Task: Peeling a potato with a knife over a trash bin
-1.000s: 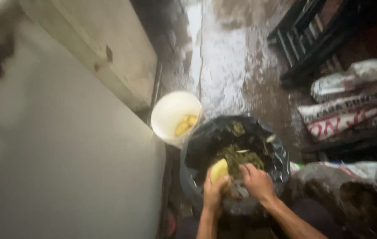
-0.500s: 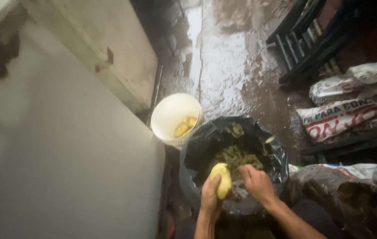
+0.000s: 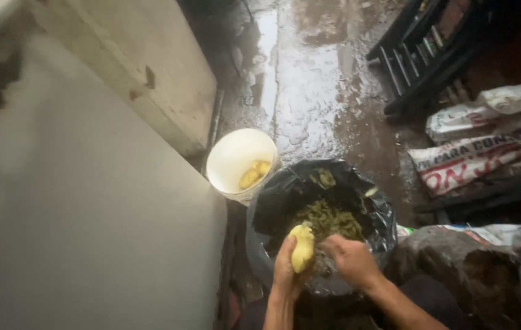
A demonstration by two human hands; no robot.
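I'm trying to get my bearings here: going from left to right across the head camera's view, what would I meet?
Pale wall → white bucket holding yellow pieces → left hand gripping a yellow peeled fruit → right hand over the black-lined bin → printed sacks.

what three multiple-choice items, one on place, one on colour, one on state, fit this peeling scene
1. Where is the white bucket?
A. beyond the black-lined bin, by the wall
B. on the sacks
C. in the person's lap

2. What colour is the peeled fruit?
A. red
B. yellow
C. purple

3. What does the left hand do?
A. hangs empty
B. grips the bin rim
C. holds the fruit over the bin

Key: 1 A, it stands past the bin beside the wall; 2 B, its flesh shows pale yellow; 3 C, the fingers wrap the fruit while the right hand works beside it.
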